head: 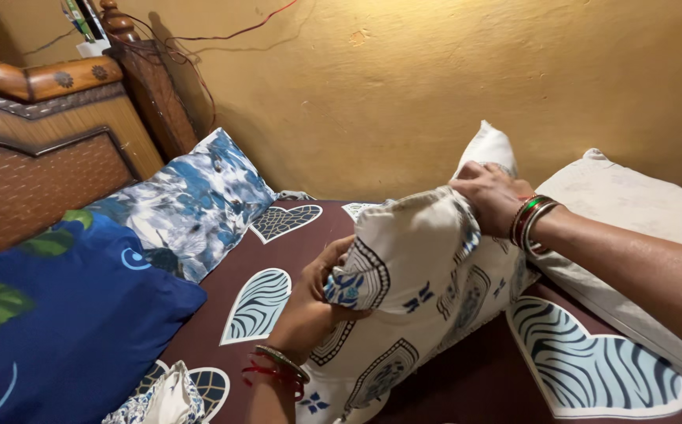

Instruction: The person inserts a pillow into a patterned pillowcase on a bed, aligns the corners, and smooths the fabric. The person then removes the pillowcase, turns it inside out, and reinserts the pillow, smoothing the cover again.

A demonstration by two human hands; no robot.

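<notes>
Both hands' grips close on the patterned pillowcase (423, 275): left hand (317, 302) near, right hand (489, 196) far. Pillow mostly covered; its white corner (489, 145) protrudes.

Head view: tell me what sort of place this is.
Most likely a bedroom in a home. A carved wooden headboard stands at the left, pillows lean against it on a heart-print bedsheet, and both hands, left and right, grip a pillow in a patterned cover.
</notes>
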